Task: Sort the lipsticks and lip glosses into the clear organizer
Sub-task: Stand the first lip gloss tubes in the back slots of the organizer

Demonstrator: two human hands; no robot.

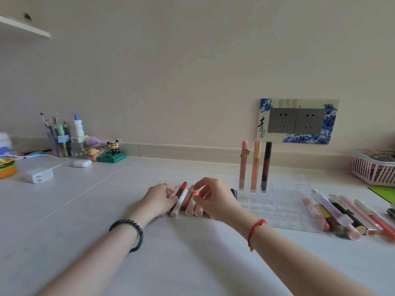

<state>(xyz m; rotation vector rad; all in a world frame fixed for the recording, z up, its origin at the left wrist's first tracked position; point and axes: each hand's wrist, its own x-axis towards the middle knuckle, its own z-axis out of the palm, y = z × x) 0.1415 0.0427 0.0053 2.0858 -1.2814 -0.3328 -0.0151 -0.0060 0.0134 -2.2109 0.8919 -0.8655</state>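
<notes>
Two bare forearms reach in low across the white surface (pixel 106 189), a black bead bracelet (pixel 139 231) on the left wrist, a red string bracelet (pixel 255 227) on the right. Both hands are down on a row of lipstick tubes (pixel 181 205), white, pink and red-brown, lying side by side just left of the clear acrylic grid organizer (pixel 277 207).

Right hand (pixel 215 200): thumb and forefinger pinch a tube with a red-and-white striped end (pixel 195 193), mid-row. Left hand (pixel 160 199): fingers (pixel 171 197) bent against the row's left edge, touching it. Gripping or only steadying, I can't tell from here.

Three tall lip glosses, a pink one (pixel 243 165), an amber one (pixel 255 165) and a dark brown one (pixel 266 165), stand upright in the organizer's back cells. A second loose bunch of tubes (pixel 342 218) lies by its right edge.

Now the risks, as I judge them. Those tubes are round and packed close, so lifting the striped one may drag its neighbours and set them rolling. And a careless swing toward the organizer could clip the tall glosses and topple them.
</notes>
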